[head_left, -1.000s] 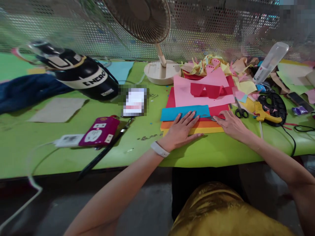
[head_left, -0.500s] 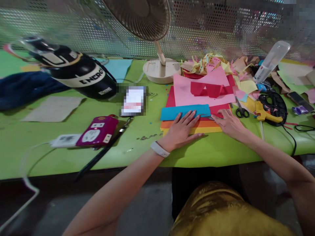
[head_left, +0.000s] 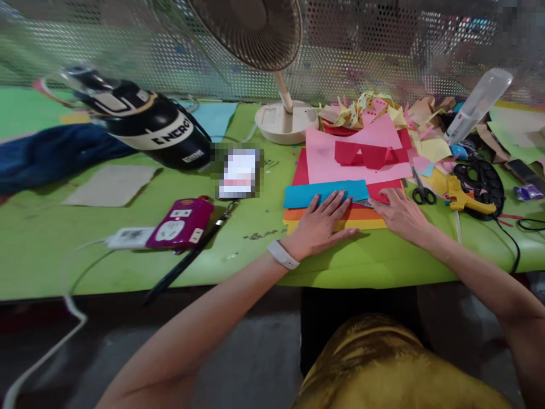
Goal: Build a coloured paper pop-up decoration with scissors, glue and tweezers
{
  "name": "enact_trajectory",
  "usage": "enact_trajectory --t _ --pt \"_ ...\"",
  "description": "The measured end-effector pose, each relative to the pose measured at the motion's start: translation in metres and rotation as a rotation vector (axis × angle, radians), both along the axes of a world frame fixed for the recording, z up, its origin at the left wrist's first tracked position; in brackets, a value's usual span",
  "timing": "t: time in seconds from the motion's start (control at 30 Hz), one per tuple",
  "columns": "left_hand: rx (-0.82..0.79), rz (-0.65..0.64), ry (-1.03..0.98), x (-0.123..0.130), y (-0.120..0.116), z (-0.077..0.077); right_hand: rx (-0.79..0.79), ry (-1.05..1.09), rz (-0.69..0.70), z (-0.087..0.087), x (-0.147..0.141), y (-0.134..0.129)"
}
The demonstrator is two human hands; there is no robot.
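Right hand [head_left: 402,217] slightly leftward, beside blue paper [head_left: 313,193]

I'm at a craft table, basically: green-covered top [head_left: 238,264], coloured paper [head_left: 319,162] layered in front of me, a messy heap of paper scraps [head_left: 377,107], scissors [head_left: 423,196] and a yellow glue gun [head_left: 466,200] to my right. Perforated screen [head_left: 344,51] behind. Home or shop? Honestly can't tell.

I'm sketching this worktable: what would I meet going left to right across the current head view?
Black bottle, lit screen, blue paper, right hand, yellow glue gun, purple packet.
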State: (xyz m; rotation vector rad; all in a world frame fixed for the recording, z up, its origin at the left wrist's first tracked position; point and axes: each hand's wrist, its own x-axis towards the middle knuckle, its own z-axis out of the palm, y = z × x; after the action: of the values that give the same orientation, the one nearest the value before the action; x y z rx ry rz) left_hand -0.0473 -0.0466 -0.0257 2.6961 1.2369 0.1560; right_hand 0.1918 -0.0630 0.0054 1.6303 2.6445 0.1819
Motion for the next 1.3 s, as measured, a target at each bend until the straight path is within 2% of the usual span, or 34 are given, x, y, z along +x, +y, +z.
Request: enact_trajectory --t 0.1,0.2,0.37,0.5,0.7,0.97,1.3 --pt "-0.061 -0.025 0.012 0.008 0.001 0.005 0.001 0.007 -0.007 -0.001 0.004 0.001" --pt "-0.049 -0.032 0.005 0.012 0.000 0.006 -0.017 0.008 -0.022 -0.004 0.007 0.001" --pt "0.080 0.045 -0.062 -0.003 -0.007 -0.005 -0.014 -0.003 -0.032 -0.005 0.005 -0.002" --pt "0.089 0.061 -0.063 -0.014 -0.010 -0.010 -0.036 -0.017 -0.032 -0.004 -0.001 -0.002" --pt "0.065 0.063 -0.064 -0.012 -0.011 -0.006 -0.021 -0.011 -0.025 -0.005 -0.008 0.001" --pt "0.080 0.068 -0.020 -0.012 -0.012 -0.004 -0.015 0.001 0.032 -0.006 -0.002 0.000" --pt "0.080 0.079 -0.046 -0.011 -0.012 -0.004 -0.029 0.001 0.003 -0.005 -0.012 0.001"
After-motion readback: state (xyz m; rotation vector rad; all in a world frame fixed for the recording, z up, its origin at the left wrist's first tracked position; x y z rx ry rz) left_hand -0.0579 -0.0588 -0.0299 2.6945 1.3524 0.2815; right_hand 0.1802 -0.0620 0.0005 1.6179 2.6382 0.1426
